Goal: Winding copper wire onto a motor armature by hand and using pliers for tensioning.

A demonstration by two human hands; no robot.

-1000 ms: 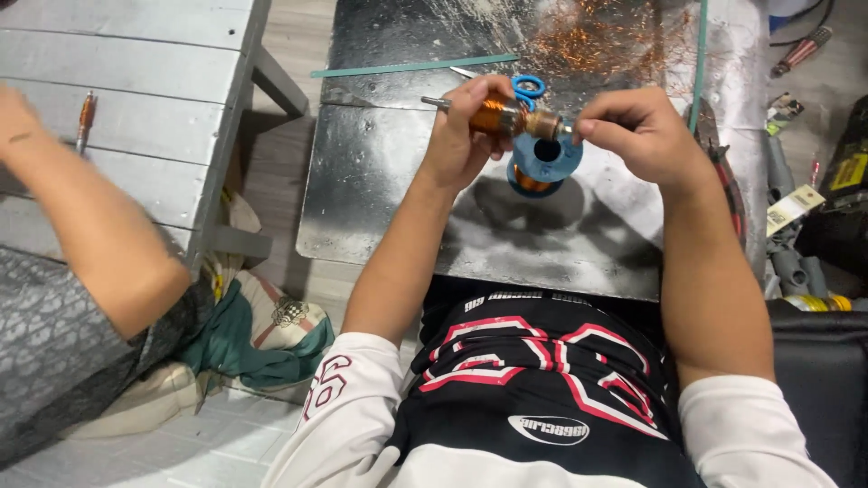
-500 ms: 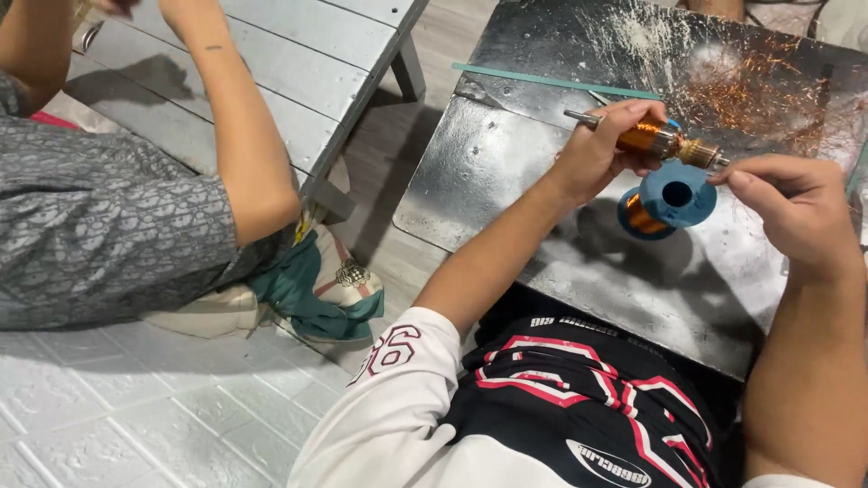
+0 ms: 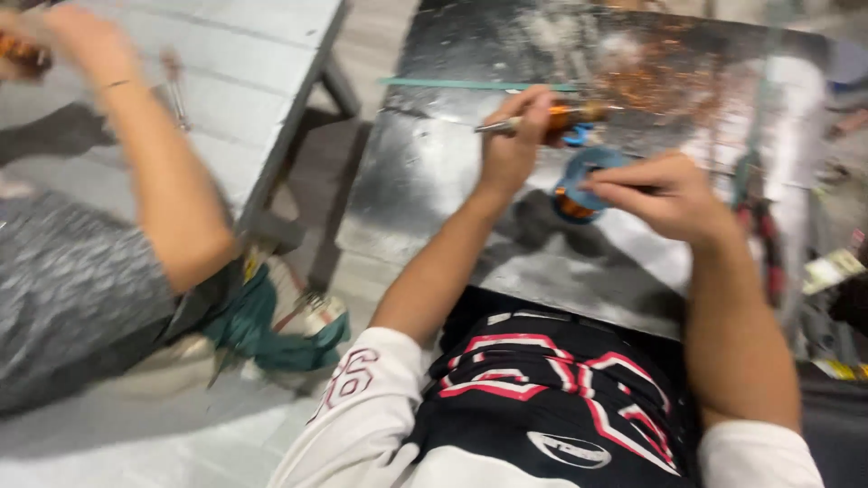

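Seen from above, a seated person works over a shiny metal sheet point(image 3: 425, 190) at the centre of the frame. The left hand point(image 3: 514, 145) is curled closed around a thin metal rod carrying a copper-wound coil point(image 3: 565, 116). The right hand point(image 3: 665, 194) pinches its fingers together just above a blue wire spool point(image 3: 579, 181); the wire itself is too blurred to see. At upper left, a co-worker's arm point(image 3: 167, 181) reaches across a grey table point(image 3: 262, 54). If the pinch loosened, slack wire would likely tangle or wind unevenly.
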